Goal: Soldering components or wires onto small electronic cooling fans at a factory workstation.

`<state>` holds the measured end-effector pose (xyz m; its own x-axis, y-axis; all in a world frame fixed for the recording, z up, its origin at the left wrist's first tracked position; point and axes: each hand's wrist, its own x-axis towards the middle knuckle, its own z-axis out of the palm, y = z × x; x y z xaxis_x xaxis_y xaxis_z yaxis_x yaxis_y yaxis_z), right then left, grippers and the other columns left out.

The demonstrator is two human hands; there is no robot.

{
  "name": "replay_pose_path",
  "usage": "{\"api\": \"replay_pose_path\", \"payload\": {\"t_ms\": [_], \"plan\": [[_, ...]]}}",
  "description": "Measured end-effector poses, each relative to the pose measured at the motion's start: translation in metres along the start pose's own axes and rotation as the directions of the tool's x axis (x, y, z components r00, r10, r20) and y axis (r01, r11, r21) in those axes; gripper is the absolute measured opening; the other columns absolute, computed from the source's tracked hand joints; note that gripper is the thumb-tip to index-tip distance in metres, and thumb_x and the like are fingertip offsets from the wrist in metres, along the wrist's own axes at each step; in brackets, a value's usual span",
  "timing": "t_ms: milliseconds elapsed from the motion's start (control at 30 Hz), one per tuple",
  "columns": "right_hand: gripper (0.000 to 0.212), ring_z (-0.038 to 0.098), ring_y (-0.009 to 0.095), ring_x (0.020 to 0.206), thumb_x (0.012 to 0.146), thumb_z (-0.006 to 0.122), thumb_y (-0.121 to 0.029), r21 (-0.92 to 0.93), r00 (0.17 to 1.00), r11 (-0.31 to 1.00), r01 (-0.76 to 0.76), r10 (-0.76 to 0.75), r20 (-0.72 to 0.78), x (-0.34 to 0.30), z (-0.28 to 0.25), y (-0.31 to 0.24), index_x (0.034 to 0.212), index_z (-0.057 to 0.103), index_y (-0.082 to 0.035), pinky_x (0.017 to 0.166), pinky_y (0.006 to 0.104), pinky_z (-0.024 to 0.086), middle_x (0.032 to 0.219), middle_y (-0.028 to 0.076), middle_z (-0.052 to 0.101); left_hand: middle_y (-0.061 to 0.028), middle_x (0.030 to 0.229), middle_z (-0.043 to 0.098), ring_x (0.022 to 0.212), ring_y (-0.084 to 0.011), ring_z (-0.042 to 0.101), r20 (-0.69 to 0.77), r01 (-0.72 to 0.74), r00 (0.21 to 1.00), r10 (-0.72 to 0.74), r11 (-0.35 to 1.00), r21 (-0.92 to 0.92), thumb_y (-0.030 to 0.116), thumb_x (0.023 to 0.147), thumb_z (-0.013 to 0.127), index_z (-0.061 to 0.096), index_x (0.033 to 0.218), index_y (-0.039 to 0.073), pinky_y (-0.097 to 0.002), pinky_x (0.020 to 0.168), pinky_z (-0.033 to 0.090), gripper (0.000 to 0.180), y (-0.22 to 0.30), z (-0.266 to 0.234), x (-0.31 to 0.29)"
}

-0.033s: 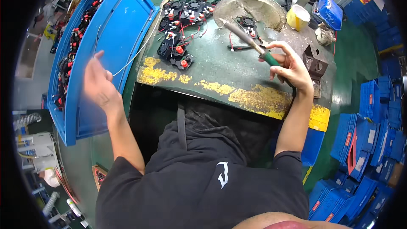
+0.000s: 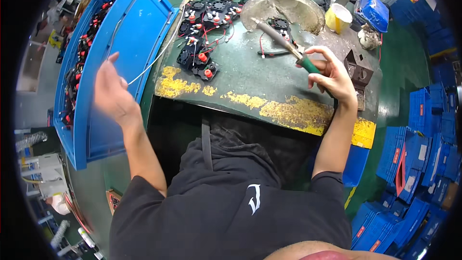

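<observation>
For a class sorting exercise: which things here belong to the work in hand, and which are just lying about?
Likely in use:
green-handled soldering iron, in the right hand
black fan units with red terminals
pale wire near the blurred left hand

Apparently just lying about:
yellowish pot
brown metal bracket
stacked blue crates

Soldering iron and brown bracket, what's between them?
In the head view, the right hand, holding the soldering iron by its green handle, lies between it and the brown bracket.

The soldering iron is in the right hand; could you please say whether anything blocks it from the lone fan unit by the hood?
Nothing visible stands between the iron and that fan unit; the hood is beyond it, not between.
</observation>
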<state>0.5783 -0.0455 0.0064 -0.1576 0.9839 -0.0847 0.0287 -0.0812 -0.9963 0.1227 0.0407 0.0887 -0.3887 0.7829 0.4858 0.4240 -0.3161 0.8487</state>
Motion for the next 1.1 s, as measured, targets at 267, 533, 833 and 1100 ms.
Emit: {"api": "replay_pose_path", "payload": {"t_ms": [267,533,833,1100], "plan": [[0.049,0.075,0.02,0.109,0.085,0.077,0.007,-0.644,0.847,0.762,-0.068,-0.296,-0.441,-0.037,-0.011,-0.008,0.132,0.066,0.001,0.09,0.0297,0.057,0.119,0.018,0.077,-0.008,0.081,0.068,0.055,-0.0165,0.063,0.436,-0.39,0.775,0.458,0.889,-0.241,0.01,0.099,0.067,0.07,0.111,0.01,-0.0301,0.054,0.05,0.013,0.036,0.168,-0.064],[0.039,0.075,0.018,0.103,0.083,0.081,0.006,-0.89,0.837,0.435,-0.137,-0.43,-0.339,-0.046,-0.033,-0.031,0.121,0.074,0.004,0.092,0.0297,0.056,0.113,0.015,0.079,-0.0111,0.076,0.071,0.062,-0.0274,0.069,0.693,-0.187,0.663,0.282,0.959,-0.212,0.012,0.09,0.074,0.074,0.101,0.009,-0.036,0.058,0.054,0.012,-0.01,0.23,-0.085],[0.042,0.072,0.027,0.09,0.083,0.077,0.006,-0.975,0.871,0.185,-0.126,-0.449,-0.198,-0.041,-0.033,-0.051,0.124,0.075,-0.002,0.083,0.0331,0.055,0.106,0.017,0.076,-0.0114,0.082,0.07,0.072,-0.029,0.07,0.695,-0.406,0.587,0.415,0.894,-0.191,0.009,0.09,0.071,0.077,0.107,0.007,-0.0351,0.065,0.056,0.018,-0.023,0.225,-0.076],[0.036,0.074,0.023,0.089,0.08,0.082,0.006,-0.959,0.711,0.247,-0.138,-0.649,-0.27,-0.024,-0.024,-0.019,0.116,0.078,0.001,0.083,0.0311,0.056,0.101,0.015,0.079,-0.0162,0.089,0.074,0.071,-0.0335,0.072,0.632,-0.291,0.661,0.404,0.915,-0.281,0.013,0.098,0.067,0.074,0.116,0.008,-0.038,0.062,0.055,0.02,-0.018,0.231,-0.079]]}}
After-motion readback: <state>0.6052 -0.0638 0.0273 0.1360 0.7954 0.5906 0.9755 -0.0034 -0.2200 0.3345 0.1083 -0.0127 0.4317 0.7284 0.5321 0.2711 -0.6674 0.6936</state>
